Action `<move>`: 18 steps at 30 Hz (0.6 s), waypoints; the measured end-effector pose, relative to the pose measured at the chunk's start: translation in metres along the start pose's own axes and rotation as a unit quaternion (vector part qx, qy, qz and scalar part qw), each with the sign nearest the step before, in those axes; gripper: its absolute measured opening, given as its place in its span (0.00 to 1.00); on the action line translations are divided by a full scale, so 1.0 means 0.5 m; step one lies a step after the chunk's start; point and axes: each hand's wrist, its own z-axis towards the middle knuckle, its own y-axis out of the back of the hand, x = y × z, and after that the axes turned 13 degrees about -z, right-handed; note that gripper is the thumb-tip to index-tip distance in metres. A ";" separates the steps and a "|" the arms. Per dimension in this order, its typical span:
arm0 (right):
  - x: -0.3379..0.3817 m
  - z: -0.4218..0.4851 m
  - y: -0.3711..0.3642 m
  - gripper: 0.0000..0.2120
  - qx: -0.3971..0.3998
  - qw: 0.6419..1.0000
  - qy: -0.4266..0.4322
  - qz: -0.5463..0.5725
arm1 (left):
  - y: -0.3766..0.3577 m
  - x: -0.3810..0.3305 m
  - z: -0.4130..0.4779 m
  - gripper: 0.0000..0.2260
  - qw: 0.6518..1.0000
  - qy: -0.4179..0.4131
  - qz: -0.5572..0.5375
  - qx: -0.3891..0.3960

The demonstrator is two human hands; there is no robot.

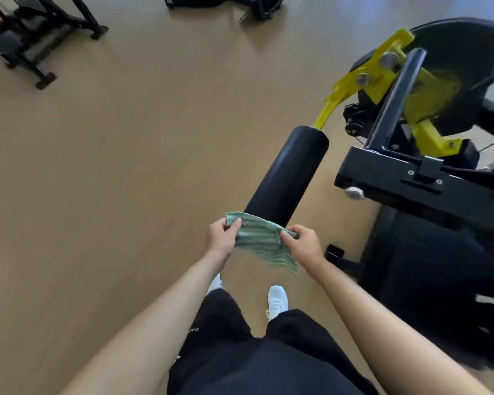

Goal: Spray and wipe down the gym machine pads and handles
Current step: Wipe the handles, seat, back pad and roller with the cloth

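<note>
Closest in, the left hand and the right hand hold a green cloth stretched between them. Each pinches an edge between thumb and curled fingers, and the cloth's lower corner hangs free above the white shoes. Just beyond the fingers, the cloth's far edge lies over the near end of the black roller pad; whether it presses on the pad I cannot tell. The pad's long axis runs away from the hands, up and slightly right, so a wipe would likely travel forward along it, with both hands about equally near. Left of the pad is bare floor, open room for the left arm. On the right the black machine frame stands close and crowds the right hand. At its far end the pad meets a yellow arm, where a stroke would have to stop. Other gym equipment stands well apart.
</note>
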 end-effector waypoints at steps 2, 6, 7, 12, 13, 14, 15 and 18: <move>0.015 0.042 -0.006 0.07 -0.030 0.999 -0.039 0.013 | -0.016 -0.005 0.069 0.09 0.998 0.011 0.056 -0.002; 0.043 0.077 -0.035 0.16 -0.100 0.988 -0.120 0.009 | -0.032 -0.022 0.173 0.17 0.976 0.017 0.218 0.015; 0.051 0.078 -0.049 0.16 -0.115 0.985 -0.130 0.000 | -0.033 -0.026 0.188 0.17 0.967 -0.013 0.253 0.029; 0.094 0.047 -0.154 0.13 -0.177 0.964 -0.198 0.026 | -0.004 -0.004 0.220 0.12 0.816 -0.314 0.365 0.318; 0.102 0.042 -0.176 0.14 -0.191 0.958 -0.213 0.031 | 0.002 0.008 0.234 0.16 0.751 -0.358 0.392 0.394; 0.107 0.038 -0.197 0.16 -0.198 0.953 -0.226 0.029 | 0.004 0.020 0.251 0.21 0.680 -0.393 0.416 0.457; 0.112 0.033 -0.215 0.19 -0.199 0.949 -0.242 0.028 | 0.002 0.028 0.269 0.25 0.614 -0.410 0.443 0.509; 0.117 0.021 -0.256 0.26 -0.171 0.938 -0.297 0.057 | -0.009 0.019 0.320 0.27 0.481 -0.413 0.499 0.591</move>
